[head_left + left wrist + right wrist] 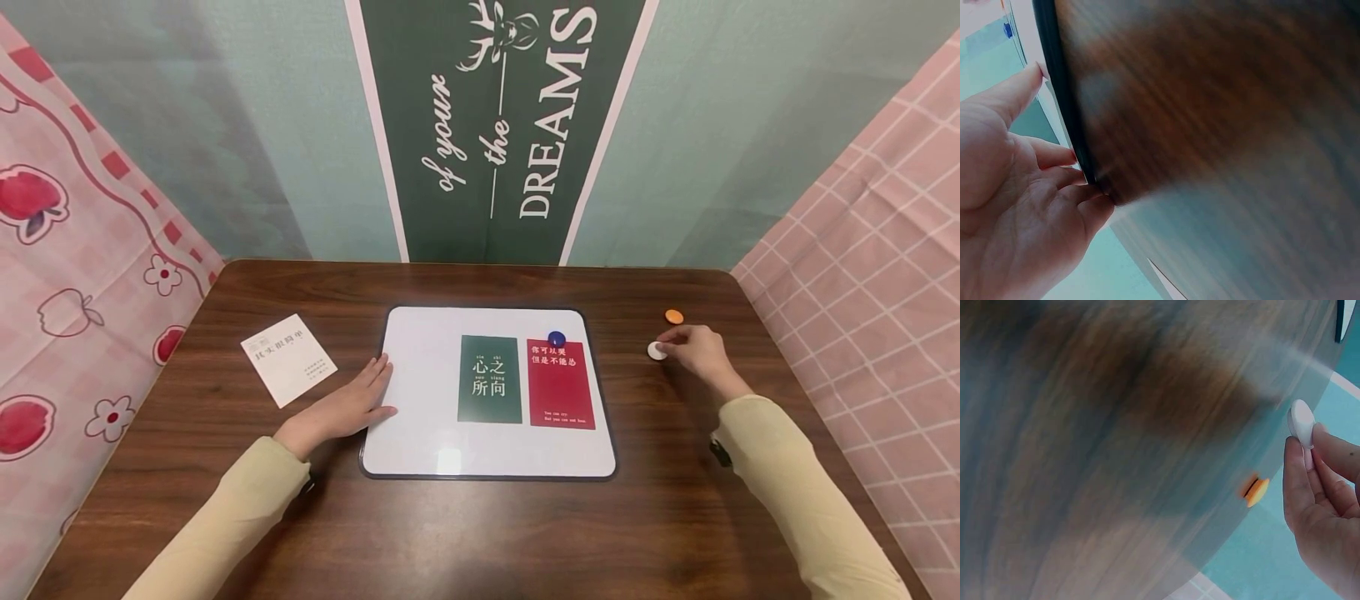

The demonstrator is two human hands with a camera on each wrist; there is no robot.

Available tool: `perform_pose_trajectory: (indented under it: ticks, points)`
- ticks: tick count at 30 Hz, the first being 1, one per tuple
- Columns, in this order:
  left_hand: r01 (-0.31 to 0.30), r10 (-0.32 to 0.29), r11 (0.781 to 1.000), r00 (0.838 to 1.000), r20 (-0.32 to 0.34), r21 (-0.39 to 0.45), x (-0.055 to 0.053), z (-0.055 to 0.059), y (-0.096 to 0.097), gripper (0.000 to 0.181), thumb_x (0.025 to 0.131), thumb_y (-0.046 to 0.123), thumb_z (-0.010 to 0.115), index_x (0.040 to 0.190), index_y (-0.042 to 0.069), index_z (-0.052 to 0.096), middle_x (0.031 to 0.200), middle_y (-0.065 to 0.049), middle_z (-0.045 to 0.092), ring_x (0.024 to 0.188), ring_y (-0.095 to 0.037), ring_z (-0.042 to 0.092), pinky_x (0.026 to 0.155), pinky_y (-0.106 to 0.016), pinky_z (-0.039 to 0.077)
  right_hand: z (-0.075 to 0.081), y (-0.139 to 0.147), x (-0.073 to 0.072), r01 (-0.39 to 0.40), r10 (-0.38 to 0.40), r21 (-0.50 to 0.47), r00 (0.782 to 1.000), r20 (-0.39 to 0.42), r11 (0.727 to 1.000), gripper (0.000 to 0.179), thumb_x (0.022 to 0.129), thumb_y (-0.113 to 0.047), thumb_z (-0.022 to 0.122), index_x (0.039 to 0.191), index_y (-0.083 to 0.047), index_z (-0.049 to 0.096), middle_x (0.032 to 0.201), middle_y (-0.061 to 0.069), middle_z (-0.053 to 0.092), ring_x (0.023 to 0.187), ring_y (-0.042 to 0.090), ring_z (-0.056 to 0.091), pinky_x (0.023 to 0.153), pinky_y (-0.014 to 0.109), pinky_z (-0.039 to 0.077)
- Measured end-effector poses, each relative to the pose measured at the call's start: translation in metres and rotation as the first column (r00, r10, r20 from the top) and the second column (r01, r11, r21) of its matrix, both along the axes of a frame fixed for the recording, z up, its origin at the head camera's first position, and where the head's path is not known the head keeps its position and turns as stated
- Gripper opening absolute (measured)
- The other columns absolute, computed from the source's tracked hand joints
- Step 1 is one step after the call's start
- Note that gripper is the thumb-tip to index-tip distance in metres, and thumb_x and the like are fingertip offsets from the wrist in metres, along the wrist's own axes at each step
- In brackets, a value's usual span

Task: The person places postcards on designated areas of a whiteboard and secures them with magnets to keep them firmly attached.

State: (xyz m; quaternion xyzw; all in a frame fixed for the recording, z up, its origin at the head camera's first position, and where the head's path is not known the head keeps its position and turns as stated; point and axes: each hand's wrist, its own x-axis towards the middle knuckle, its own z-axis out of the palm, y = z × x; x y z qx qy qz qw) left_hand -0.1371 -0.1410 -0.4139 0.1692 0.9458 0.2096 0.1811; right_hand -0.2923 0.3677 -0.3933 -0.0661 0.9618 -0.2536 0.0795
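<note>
The left hand is resting extended fingers on the left edge of the whiteboard, where a green card and a red card are lying. Over on the counter, the right hand is pinching a white disc; a blue disc is overlapping the red card's top; farther off, an orange disc is lying.

Right hand pinching white disc, orange disc nearby, wooden tabletop
</note>
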Motion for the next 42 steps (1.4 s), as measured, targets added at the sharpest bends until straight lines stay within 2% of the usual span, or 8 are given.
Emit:
perform_pose_trajectory:
  ticks: [4, 10, 22, 31, 42]
  points:
    - [-0.001, 0.001, 1.000, 1.000, -0.003, 0.011, 0.001, 0.002, 0.001, 0.068, 0.093, 0.027, 0.050, 0.139, -0.013, 0.019, 0.147, -0.028, 0.010, 0.136, -0.040, 0.009, 0.107, -0.049, 0.020, 0.000, -0.005, -0.001, -0.013, 0.013, -0.008, 1.000, -0.007, 1.000, 0.025, 0.086, -0.018, 0.063, 0.095, 0.005, 0.065, 0.088, 0.021, 0.064, 0.076, 0.027, 0.054, 0.060, 0.029, 0.042]
    - [-0.006, 0.006, 1.000, 1.000, 0.002, 0.025, 0.002, 0.005, 0.001, 0.067, 0.093, 0.026, 0.050, 0.138, -0.013, 0.020, 0.147, -0.029, 0.010, 0.135, -0.041, 0.010, 0.106, -0.050, 0.020, -0.001, -0.012, -0.004, -0.020, 0.020, -0.012, 1.000, -0.018, 1.000, 0.024, 0.084, -0.017, 0.065, 0.093, 0.005, 0.066, 0.088, 0.022, 0.064, 0.078, 0.030, 0.054, 0.062, 0.030, 0.042]
    - [0.000, 0.000, 1.000, 1.000, 0.008, 0.013, 0.001, 0.000, 0.000, 0.069, 0.093, 0.027, 0.050, 0.139, -0.013, 0.017, 0.147, -0.028, 0.008, 0.136, -0.039, 0.008, 0.107, -0.049, 0.018, 0.000, -0.031, -0.011, -0.068, 0.066, -0.026, 0.995, -0.070, 0.997, 0.019, 0.083, -0.013, 0.066, 0.090, 0.004, 0.068, 0.083, 0.019, 0.065, 0.073, 0.027, 0.050, 0.059, 0.029, 0.040]
    - [0.000, 0.000, 1.000, 1.000, 0.015, 0.012, 0.000, -0.001, -0.001, 0.069, 0.093, 0.028, 0.050, 0.139, -0.012, 0.017, 0.148, -0.027, 0.007, 0.136, -0.039, 0.007, 0.107, -0.049, 0.018, 0.002, -0.044, -0.011, -0.047, 0.046, -0.067, 0.999, -0.013, 0.997, 0.022, 0.084, -0.014, 0.065, 0.095, 0.005, 0.066, 0.087, 0.020, 0.064, 0.072, 0.024, 0.052, 0.059, 0.028, 0.043]
    - [0.001, -0.001, 1.000, 1.000, 0.002, -0.002, -0.002, -0.003, -0.001, 0.069, 0.094, 0.028, 0.049, 0.139, -0.013, 0.017, 0.148, -0.027, 0.007, 0.136, -0.040, 0.007, 0.107, -0.049, 0.018, 0.003, -0.060, -0.013, -0.025, 0.033, -0.108, 0.997, 0.072, 0.994, 0.026, 0.087, -0.017, 0.063, 0.102, 0.004, 0.064, 0.097, 0.022, 0.062, 0.079, 0.028, 0.054, 0.069, 0.034, 0.049]
